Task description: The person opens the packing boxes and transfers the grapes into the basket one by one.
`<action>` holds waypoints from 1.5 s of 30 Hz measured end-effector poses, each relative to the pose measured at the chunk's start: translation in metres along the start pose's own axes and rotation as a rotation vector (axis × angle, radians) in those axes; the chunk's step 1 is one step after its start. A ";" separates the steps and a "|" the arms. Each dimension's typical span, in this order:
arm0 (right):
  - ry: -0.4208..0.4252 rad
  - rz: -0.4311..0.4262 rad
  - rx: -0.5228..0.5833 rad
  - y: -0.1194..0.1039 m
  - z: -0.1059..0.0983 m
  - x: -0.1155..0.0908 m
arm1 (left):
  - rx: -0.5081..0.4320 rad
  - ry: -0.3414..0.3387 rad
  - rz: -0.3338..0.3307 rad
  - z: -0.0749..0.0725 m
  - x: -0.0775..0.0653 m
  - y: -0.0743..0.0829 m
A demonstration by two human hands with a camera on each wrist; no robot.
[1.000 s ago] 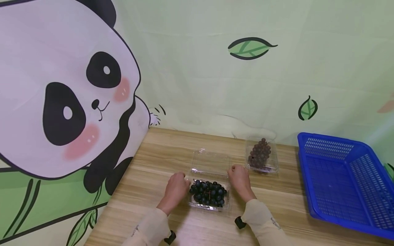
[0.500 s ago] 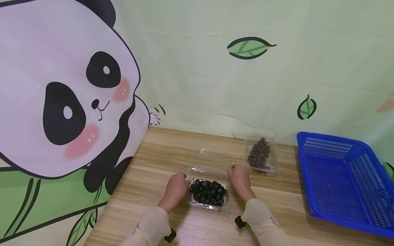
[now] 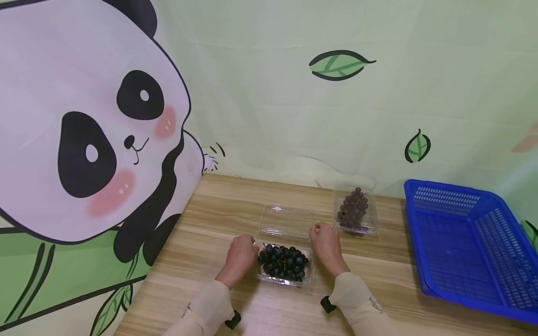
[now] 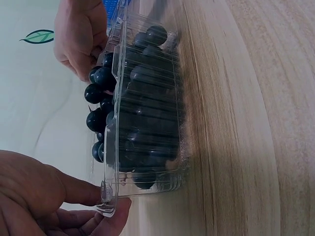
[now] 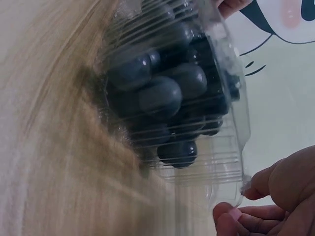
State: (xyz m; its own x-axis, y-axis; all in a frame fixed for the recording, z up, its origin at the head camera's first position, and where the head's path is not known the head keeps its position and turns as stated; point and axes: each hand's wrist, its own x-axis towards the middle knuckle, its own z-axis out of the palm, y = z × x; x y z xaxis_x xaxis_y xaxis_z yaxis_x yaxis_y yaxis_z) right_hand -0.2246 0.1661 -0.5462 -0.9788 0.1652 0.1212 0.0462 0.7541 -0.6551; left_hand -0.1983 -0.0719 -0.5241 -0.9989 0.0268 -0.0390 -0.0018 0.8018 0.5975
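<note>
A clear plastic clamshell box [image 3: 311, 276] sits on the table with its lid [image 3: 287, 220] folded back flat behind it. Dark grapes [image 3: 282, 264] fill the base and bulge above its rim. At the left side, my left hand [image 3: 239, 257] pinches the rim's corner between thumb and finger, plain in the left wrist view, where the box wall [image 4: 147, 110] stands close. My right hand [image 3: 326, 247] pinches the opposite corner of the rim; in the right wrist view its thumb [image 5: 261, 183] meets the plastic edge there.
A second clear box [image 3: 371, 224] holding a bunch of reddish-brown grapes [image 3: 353, 209] stands behind, to the right. A blue plastic basket [image 3: 458, 238] occupies the right side. Behind the wooden table [image 3: 201, 219] hangs a cloth [image 3: 260, 116] printed with a panda and leaves.
Both hands and the box of dark grapes keep their places on the table. The whole head view has shifted very slightly.
</note>
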 end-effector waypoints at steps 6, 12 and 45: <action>0.008 0.003 -0.036 -0.008 -0.004 -0.004 | -0.005 -0.002 0.003 0.000 0.001 -0.001; 0.025 -0.040 -0.092 -0.018 -0.012 -0.008 | 0.007 0.024 0.029 0.000 0.002 -0.002; -0.115 -0.202 -0.194 -0.075 -0.021 -0.019 | -0.017 0.012 -0.012 -0.002 0.003 -0.003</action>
State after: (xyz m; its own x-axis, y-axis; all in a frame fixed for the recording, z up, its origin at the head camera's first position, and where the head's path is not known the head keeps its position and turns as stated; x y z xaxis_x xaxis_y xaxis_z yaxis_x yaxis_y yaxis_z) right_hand -0.2051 0.1202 -0.4840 -0.9878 -0.0648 0.1419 -0.1248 0.8738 -0.4700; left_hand -0.2010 -0.0752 -0.5243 -0.9993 0.0099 -0.0362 -0.0143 0.7919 0.6104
